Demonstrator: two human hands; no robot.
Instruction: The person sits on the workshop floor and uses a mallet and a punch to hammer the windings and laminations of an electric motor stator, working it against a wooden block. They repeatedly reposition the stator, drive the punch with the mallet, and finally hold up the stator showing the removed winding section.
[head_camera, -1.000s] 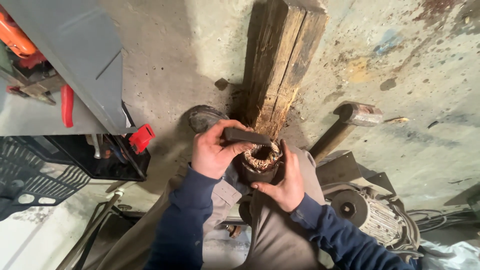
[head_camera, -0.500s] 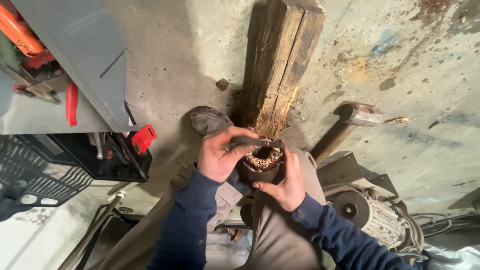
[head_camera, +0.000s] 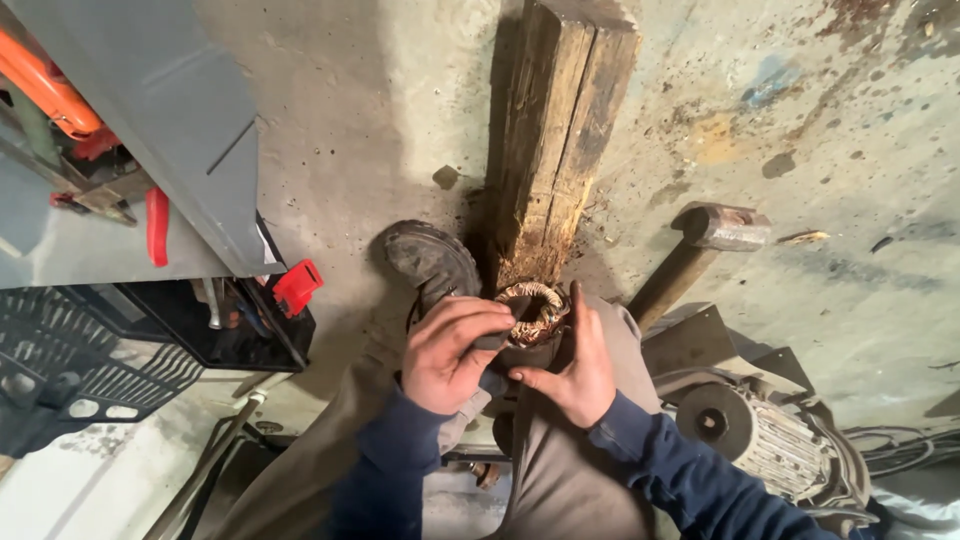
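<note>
Meanwhile my left hand had curled tighter over the copper-wound stator, its dark flat tool now hidden, while my right hand lay open-fingered against the stator's side.

Rough, splintery wood beam; shiny copper windings; stained matt concrete floor.

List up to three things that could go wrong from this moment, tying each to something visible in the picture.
1. The left hand and right hand are bare against the copper winding; frayed wire ends could likely cut fingers.
2. The winding sits propped between the knees against the wooden block; it might slip or roll off.
3. The hammer lies close by the right leg on the floor; it could be kicked or tripped over.
</note>
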